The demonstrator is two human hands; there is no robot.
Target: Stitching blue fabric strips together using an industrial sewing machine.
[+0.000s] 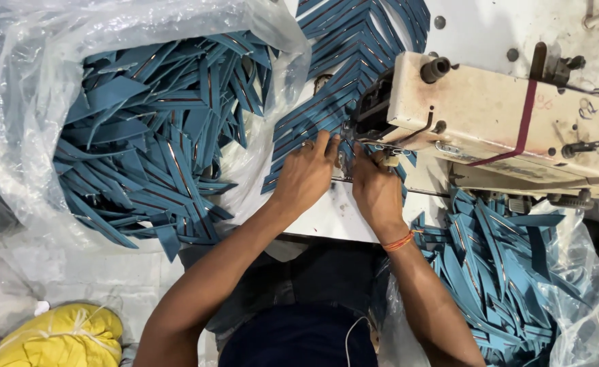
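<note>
My left hand (306,173) and my right hand (375,190) lie side by side on the white table of a cream sewing machine (503,129), fingertips at the needle area. Both press down on a narrow blue fabric strip (343,158) under the machine head; the strip is mostly hidden by my fingers. Sewn blue strips (343,68) fan out in a chain behind the needle. An orange thread band circles my right wrist.
A clear plastic bag (14,122) at the left holds a heap of blue strips (150,143). Another bag of blue strips (496,272) sits at the lower right. A yellow bundle (61,336) lies at the bottom left.
</note>
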